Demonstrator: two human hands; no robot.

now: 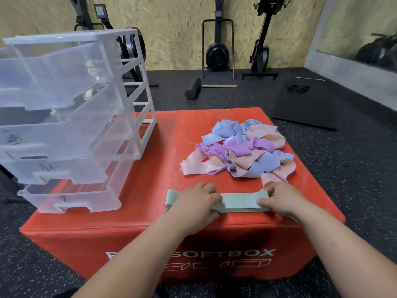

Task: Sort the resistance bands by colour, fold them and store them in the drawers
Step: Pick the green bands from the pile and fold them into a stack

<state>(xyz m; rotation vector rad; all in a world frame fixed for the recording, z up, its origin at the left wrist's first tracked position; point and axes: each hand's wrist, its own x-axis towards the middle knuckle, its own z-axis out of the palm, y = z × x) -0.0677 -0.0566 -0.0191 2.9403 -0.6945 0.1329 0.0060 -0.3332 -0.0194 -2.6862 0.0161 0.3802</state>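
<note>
A flat stack of mint green resistance bands (238, 202) lies along the front of the red soft box (163, 130). My left hand (196, 202) lies palm down on the stack's left part, fingers curled over it. My right hand (279, 198) pinches the stack's right end between thumb and fingers. Behind the stack sits a tangled pile of blue, purple and peach bands (240, 149). A clear plastic drawer unit (71, 117) stands on the box's left side, with its drawers pulled out toward me and looking empty.
The red box stands on dark speckled rubber floor. Behind it are a black foam roller (193, 87), a black mat (309, 102) and upright rowing machines (217, 48) against a chipboard wall.
</note>
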